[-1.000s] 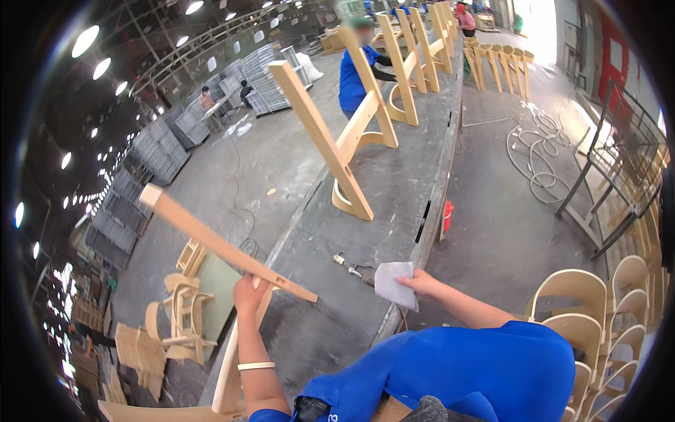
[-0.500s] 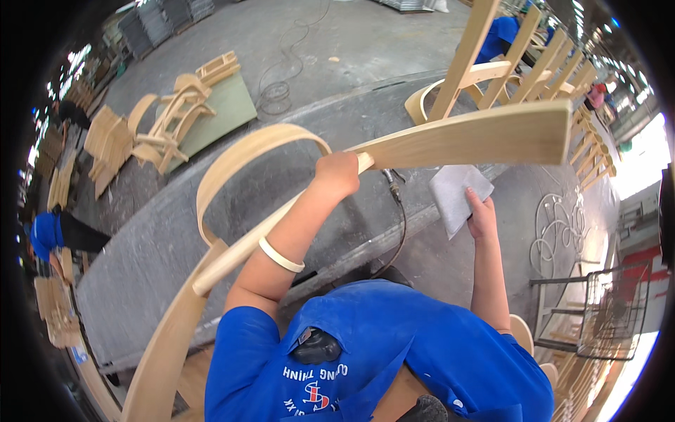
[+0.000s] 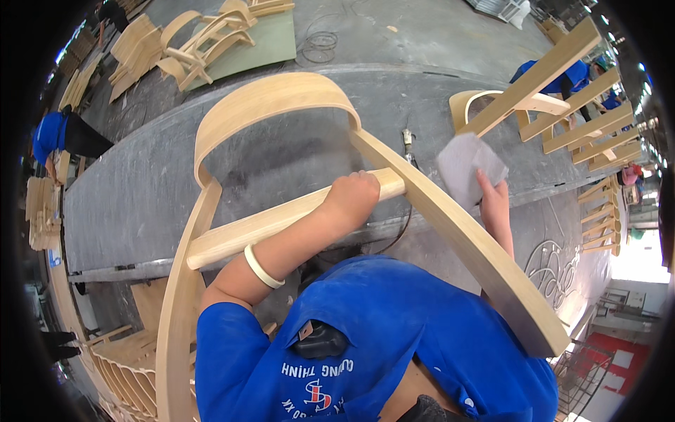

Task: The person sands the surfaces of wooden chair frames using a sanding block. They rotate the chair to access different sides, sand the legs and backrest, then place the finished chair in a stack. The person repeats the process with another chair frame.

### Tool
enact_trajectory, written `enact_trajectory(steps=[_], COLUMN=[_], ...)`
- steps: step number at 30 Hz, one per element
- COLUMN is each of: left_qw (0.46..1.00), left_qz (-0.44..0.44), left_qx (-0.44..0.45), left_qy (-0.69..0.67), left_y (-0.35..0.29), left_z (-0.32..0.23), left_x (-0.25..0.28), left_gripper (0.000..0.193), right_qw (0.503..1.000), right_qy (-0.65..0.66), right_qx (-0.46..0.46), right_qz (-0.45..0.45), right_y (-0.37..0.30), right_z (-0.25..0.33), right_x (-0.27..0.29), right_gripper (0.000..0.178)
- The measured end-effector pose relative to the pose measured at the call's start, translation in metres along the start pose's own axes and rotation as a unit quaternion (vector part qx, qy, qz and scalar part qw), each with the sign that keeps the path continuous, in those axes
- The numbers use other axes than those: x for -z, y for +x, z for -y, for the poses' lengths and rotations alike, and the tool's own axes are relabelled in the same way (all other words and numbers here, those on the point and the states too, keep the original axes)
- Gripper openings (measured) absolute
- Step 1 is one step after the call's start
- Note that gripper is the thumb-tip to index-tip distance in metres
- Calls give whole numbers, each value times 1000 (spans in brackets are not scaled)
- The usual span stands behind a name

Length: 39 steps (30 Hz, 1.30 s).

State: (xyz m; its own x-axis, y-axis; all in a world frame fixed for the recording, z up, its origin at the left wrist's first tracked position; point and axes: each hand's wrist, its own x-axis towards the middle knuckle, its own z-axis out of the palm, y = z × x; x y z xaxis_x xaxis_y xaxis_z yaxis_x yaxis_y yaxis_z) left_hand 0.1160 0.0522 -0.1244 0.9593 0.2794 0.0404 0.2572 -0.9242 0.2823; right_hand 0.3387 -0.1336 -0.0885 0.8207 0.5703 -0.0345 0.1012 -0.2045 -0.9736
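Observation:
A pale bentwood chair frame (image 3: 281, 91) with a rounded arch lies across my front, over the grey workbench (image 3: 140, 190). My left hand (image 3: 355, 197), a white band on its wrist, is closed around the frame's straight crossbar (image 3: 267, 225) near where it meets the long right rail (image 3: 478, 253). My right hand (image 3: 496, 204) holds a grey sheet of sandpaper (image 3: 470, 163) just beyond that rail, close to its outer side. I cannot tell whether the sheet touches the wood.
More chair frames (image 3: 190, 42) are stacked on a green sheet (image 3: 274, 42) at the back left, and others (image 3: 562, 119) stand at the right. A cabled tool (image 3: 406, 141) lies on the bench. One person in blue (image 3: 56, 137) works at the left, another (image 3: 555, 70) at the far right.
The view has swung down over the bench. The chair frame has come round in front of me, arch away. My right hand has lifted the sandpaper from the bench to beside the right rail.

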Motion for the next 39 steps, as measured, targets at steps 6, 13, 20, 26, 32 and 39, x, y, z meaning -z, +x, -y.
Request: enact_trajectory(steps=[6,13,20,26,32,39], left_qw=[996,974,944,973,990,882], left_qz=[-71,-83,-131,-123,-91,205], left_qx=[-19,208,301,183,82,359], left_qy=[-54,-13,42,65,-75,-228], left_y=[-13,-109,-226,-163,-112,-108], left_z=[1,40,96,43,21,84], left_x=[-7,16,33,25,5,42], left_gripper=[29,48,52,62,51,64], right_qw=[997,995,945,931,920,929], right_qy=[-5,46,40,105,183,7], right_qx=[49,-87,-326,-349,-342,-368], right_qz=[67,-7,8,-1,-59,-25], right_y=[22,-15,-64,-83,-95,-99], right_z=[15,13,40,36,16,9], right_x=[-52,-81,-18,-11,-13,-6], right_gripper=[38,47,56,55,54,59])
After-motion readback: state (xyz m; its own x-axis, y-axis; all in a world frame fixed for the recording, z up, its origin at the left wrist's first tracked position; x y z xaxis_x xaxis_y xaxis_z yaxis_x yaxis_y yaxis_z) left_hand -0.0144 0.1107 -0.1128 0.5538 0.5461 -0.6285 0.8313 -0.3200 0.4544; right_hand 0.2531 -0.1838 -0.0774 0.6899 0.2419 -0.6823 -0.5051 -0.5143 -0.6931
